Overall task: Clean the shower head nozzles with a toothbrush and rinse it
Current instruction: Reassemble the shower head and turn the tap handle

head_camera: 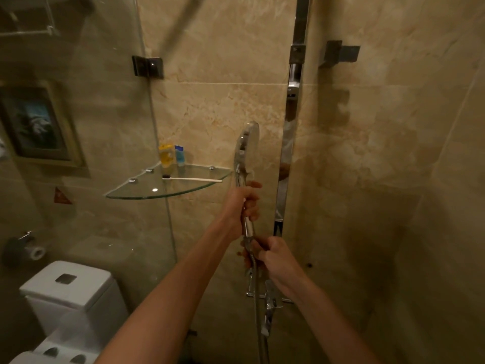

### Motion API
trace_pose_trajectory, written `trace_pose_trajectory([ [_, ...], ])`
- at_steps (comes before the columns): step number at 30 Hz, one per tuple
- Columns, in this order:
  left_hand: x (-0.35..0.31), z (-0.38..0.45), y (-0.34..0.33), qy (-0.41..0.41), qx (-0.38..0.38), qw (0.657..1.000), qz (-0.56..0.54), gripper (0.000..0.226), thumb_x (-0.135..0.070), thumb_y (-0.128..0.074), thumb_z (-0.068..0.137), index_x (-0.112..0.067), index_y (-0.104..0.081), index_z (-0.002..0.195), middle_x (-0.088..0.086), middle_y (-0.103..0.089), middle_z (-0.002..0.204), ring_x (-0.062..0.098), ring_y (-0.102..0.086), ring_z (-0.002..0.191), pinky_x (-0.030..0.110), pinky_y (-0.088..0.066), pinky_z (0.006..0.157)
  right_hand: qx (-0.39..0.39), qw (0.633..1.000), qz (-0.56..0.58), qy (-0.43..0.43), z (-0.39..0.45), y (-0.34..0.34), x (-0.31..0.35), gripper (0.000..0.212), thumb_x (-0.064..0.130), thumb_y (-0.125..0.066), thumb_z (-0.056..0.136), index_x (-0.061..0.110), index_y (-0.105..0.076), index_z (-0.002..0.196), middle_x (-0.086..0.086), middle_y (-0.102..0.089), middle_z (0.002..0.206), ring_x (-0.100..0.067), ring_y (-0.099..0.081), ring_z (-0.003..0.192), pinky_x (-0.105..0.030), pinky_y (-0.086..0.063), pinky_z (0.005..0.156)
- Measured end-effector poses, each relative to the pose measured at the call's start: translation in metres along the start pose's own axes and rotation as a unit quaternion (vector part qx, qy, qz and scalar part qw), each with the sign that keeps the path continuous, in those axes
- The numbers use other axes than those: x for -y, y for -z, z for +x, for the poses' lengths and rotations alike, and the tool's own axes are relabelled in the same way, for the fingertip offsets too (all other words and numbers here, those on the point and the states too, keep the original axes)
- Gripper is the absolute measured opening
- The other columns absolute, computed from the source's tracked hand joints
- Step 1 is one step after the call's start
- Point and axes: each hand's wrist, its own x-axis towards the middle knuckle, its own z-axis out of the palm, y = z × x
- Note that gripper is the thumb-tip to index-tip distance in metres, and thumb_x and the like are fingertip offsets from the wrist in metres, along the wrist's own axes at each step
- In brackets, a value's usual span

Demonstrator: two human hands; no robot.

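The hose (256, 290) just under the handle is pinched by the right hand (273, 254); its lower run is cut off by the frame. Above it, the handle of the upright shower head (245, 148) is gripped by the left hand (245, 203), nozzles hidden edge-on. Beyond, a toothbrush (193, 179) is laid untouched on the glass corner shelf (126, 191), with open wall seen between it and the chrome rail (287, 143).

No words or numbers could be read; the labels on the yellow bottle (166, 153) and blue bottle (179, 154) were too blurry.
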Motion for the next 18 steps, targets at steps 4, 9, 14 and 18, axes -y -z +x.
trace_pose_trajectory([
  [4, -0.008, -0.002, 0.008, 0.048, 0.089, 0.990, -0.103, 0.031, -0.005, -0.051, 0.070, -0.008, -0.051, 0.100, -0.002, -0.032, 0.058, 0.011, -0.033, 0.043, 0.026, -0.031, 0.046, 0.019, 0.997, 0.079, -0.009, 0.002, 0.003, 0.001, 0.024, 0.011, -0.048, 0.101, 0.002, -0.070, 0.099, -0.008, -0.068, 0.079, -0.019, -0.062, 0.069, -0.032, -0.051, 0.070],
  [9, -0.009, 0.000, 0.014, 0.039, 0.080, 0.995, -0.043, 0.016, -0.010, -0.060, 0.087, -0.011, -0.044, 0.090, 0.004, -0.046, 0.074, 0.016, -0.050, 0.067, 0.033, -0.046, 0.070, 0.015, 1.000, -0.002, 0.023, 0.005, 0.006, 0.003, 0.023, 0.012, -0.048, 0.101, 0.006, -0.070, 0.098, -0.005, -0.070, 0.077, -0.020, -0.066, 0.072, -0.035, -0.056, 0.077],
  [14, -0.015, 0.000, 0.018, -0.058, 0.032, 0.982, 0.178, 0.014, -0.013, -0.063, 0.092, -0.001, -0.056, 0.095, 0.001, -0.051, 0.076, 0.009, -0.052, 0.069, 0.024, -0.048, 0.066, -0.016, 1.000, 0.000, 0.017, 0.007, 0.011, -0.005, 0.017, 0.017, -0.056, 0.097, 0.012, -0.072, 0.096, -0.002, -0.073, 0.078, -0.019, -0.069, 0.075, -0.039, -0.057, 0.083],
  [18, -0.017, 0.001, 0.022, -0.061, 0.075, 0.988, 0.120, 0.014, -0.001, -0.052, 0.095, 0.006, -0.062, 0.099, 0.011, -0.062, 0.081, 0.022, -0.063, 0.077, 0.033, -0.055, 0.074, -0.017, 0.999, 0.035, 0.007, 0.008, 0.012, -0.004, 0.020, 0.014, -0.053, 0.098, 0.009, -0.072, 0.097, -0.003, -0.071, 0.077, -0.017, -0.066, 0.071, -0.036, -0.055, 0.078],
])
